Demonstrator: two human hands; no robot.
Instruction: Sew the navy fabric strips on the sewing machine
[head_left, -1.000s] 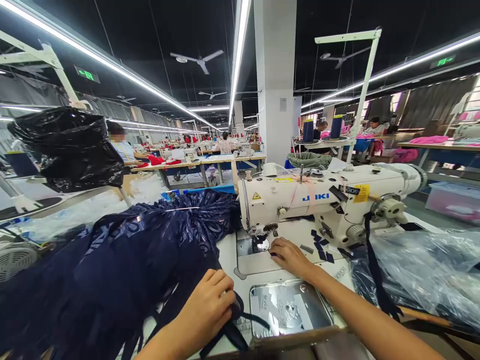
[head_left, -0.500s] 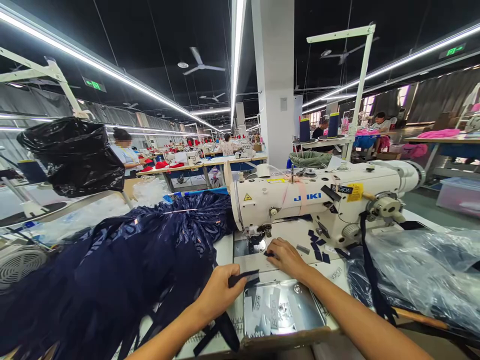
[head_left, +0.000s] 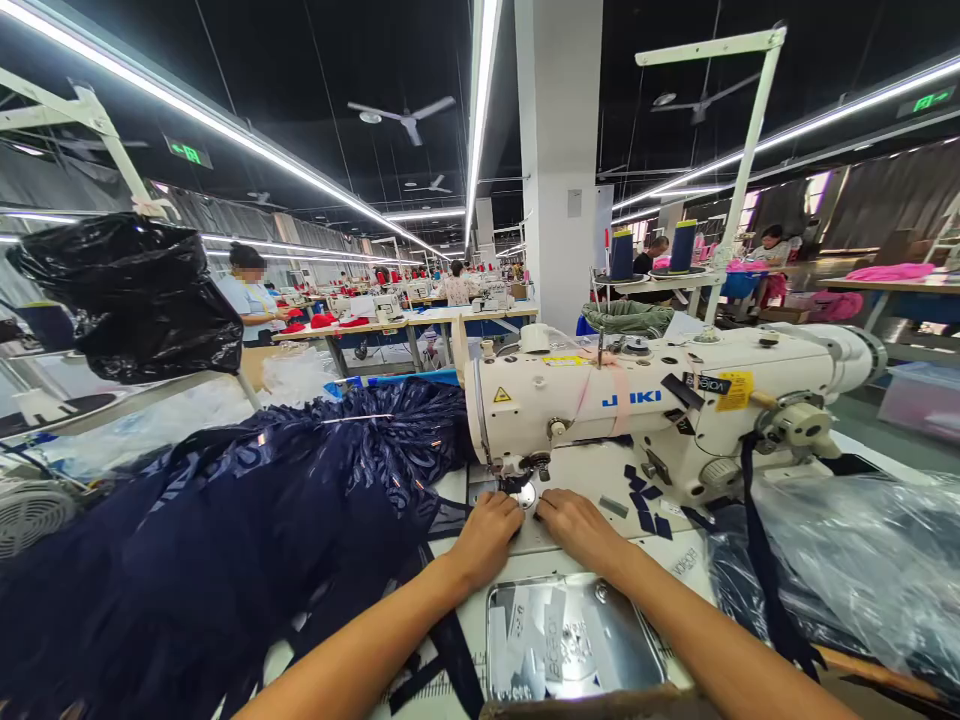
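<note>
Both hands are close together in front of the needle area of a white sewing machine point(head_left: 562, 400). My left hand point(head_left: 487, 540) has its fingers curled on a navy fabric band point(head_left: 452, 518), which shows to its left; its held end is mostly hidden under the fingers. My right hand point(head_left: 577, 525) is pinched just right of the needle plate point(head_left: 527, 495), with a small dark fabric piece barely showing at its fingertips. A large heap of navy garments point(head_left: 225, 540) lies left of my left hand. Several small navy pieces point(head_left: 645, 505) lie on the machine bed to the right.
A shiny metal tray point(head_left: 607, 690) with label strips sits at the table's front. Clear plastic bags point(head_left: 847, 560) cover dark fabric at right. A black bag point(head_left: 150, 310) hangs at left. Navy thread cones point(head_left: 682, 247) stand behind the machine. Other people work further back.
My left hand has moved up and right with the fabric band, from beside the tray to the needle area. My right hand stays near the needle plate. The view has shifted slightly.
</note>
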